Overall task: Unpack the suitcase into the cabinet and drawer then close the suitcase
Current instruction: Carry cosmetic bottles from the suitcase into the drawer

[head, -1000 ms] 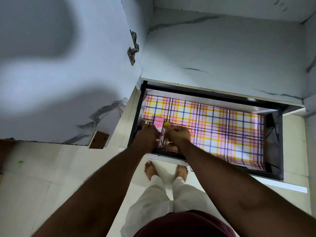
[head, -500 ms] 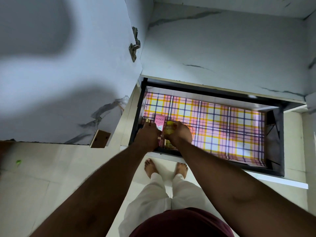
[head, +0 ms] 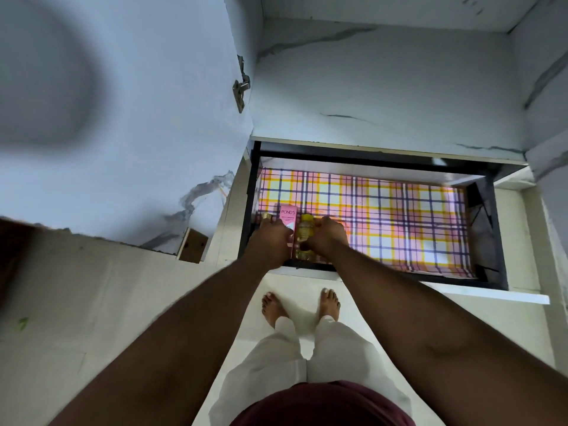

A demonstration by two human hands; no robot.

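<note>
head | drawer (head: 488, 241) open, plaid liner (head: 384, 219) | our left hand (head: 270, 241) grips pink box (head: 289, 218), front-left corner | our right hand (head: 327, 238) curled round yellow bottle (head: 305, 227) just beside | suitcase unseen

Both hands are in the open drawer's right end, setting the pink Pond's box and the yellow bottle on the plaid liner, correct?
Not quite: the head view shows both hands at the drawer's left end, not its right. The left hand holds the pink Pond's box and the right hand the yellow bottle, over the plaid liner.
</note>
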